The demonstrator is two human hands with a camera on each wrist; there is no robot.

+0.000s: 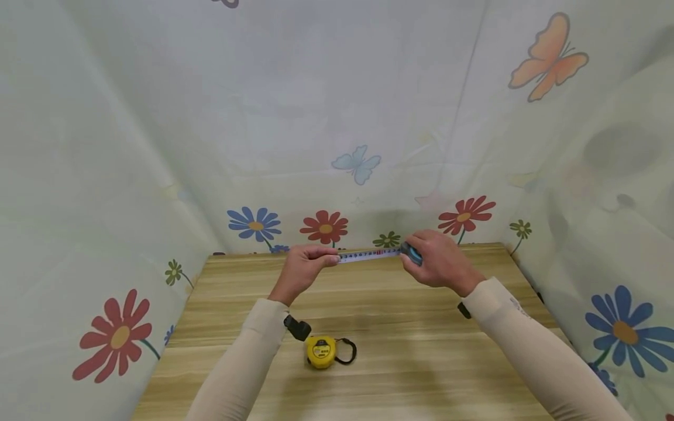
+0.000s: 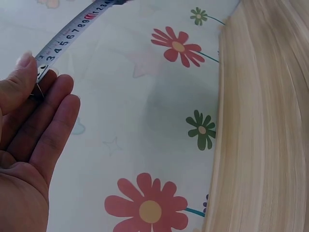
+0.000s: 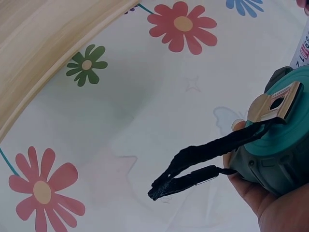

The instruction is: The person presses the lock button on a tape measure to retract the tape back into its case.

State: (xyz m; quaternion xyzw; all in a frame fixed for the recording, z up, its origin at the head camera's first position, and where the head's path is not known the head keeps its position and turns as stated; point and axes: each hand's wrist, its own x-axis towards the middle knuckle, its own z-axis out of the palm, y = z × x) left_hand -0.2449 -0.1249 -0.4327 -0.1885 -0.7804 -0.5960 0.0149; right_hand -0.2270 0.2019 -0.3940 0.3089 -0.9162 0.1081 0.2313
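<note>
My right hand (image 1: 439, 260) grips a teal and dark grey tape measure (image 3: 277, 140), its metal belt clip and black wrist strap (image 3: 193, 159) showing in the right wrist view. A short length of white blade (image 1: 368, 255) with black numbers runs from the case across to the left. At the blade's end, my left hand (image 1: 304, 269) pinches the tip between thumb and fingers; the left wrist view shows the metal end hook (image 2: 39, 89) at the fingers. Both hands are above the far part of the table, with the blade stretched between them.
A yellow tape measure (image 1: 321, 352) with a black loop strap (image 1: 346, 352) lies on the wood-grain table (image 1: 400, 374), near the left forearm. Pale sheets (image 1: 295, 117) printed with flowers and butterflies hang behind the table and on both sides.
</note>
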